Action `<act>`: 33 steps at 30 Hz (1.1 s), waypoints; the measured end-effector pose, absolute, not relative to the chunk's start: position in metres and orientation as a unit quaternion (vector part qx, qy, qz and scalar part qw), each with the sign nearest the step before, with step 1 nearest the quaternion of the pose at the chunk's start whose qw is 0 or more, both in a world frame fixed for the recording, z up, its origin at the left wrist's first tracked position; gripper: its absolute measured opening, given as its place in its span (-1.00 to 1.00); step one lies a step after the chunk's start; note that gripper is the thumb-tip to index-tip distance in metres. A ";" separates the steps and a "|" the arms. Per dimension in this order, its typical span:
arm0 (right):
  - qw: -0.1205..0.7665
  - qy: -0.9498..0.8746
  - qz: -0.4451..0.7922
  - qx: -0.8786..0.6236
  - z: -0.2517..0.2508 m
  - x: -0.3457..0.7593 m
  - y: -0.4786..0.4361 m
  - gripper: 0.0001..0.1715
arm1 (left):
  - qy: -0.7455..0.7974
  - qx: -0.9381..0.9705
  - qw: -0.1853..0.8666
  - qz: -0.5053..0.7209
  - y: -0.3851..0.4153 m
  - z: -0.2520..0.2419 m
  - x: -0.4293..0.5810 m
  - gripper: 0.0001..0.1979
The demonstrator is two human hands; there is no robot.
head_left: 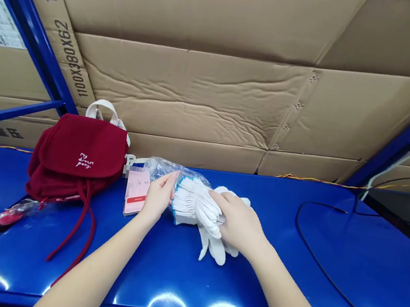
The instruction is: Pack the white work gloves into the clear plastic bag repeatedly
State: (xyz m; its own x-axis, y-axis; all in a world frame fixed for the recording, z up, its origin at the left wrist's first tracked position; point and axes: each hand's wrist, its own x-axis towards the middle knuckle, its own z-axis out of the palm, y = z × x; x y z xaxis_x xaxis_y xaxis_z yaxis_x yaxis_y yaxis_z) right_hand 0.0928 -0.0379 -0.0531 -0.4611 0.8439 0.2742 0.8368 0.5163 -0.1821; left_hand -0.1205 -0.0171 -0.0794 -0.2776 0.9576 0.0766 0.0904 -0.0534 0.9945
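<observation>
Gripping white cotton work gloves (196, 205), the left hand (158, 197) closes its fingers on the stack's blue-trimmed edge, the right hand (238, 222) presses slightly spread fingers across the top; a clear plastic bag (171, 170) lies just behind, a phone (136, 192) just left.

Cotton gloves (196, 207) on steel shelf (167, 283), drawstring bag (74, 158) left, phone (136, 192) between, cartons (184, 92) behind

The left hand (158, 197) holds the blue-cuffed stack of white cotton work gloves (196, 205) at its left edge, the right hand (238, 222) lying over it on the blue bench (183, 281). A clear plastic bag (171, 170) sits just behind, with a phone (136, 192) and maroon drawstring bag (76, 158) to the left.
</observation>
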 end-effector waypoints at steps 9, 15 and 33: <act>0.200 -0.818 0.038 -0.537 -0.060 0.096 -0.031 -0.35 | 0.421 0.777 0.084 0.460 -0.038 -0.075 -0.113 -0.66; 0.249 -0.729 0.044 -0.636 -0.061 0.084 -0.028 0.02 | 0.409 0.770 0.132 0.472 -0.052 -0.086 -0.082 -0.64; 0.386 -0.722 0.308 -0.484 -0.079 0.106 0.020 -0.55 | 0.556 0.755 0.149 0.313 -0.061 -0.078 -0.081 -0.27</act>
State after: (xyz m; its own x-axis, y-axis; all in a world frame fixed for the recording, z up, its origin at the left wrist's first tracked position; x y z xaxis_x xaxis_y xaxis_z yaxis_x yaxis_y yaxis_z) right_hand 0.1061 0.0196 -0.0790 -0.2327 0.9372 0.2598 0.4620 0.3416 -0.8185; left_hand -0.0815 -0.0613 -0.0778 0.1859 0.9333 0.3073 0.7459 -0.3376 0.5741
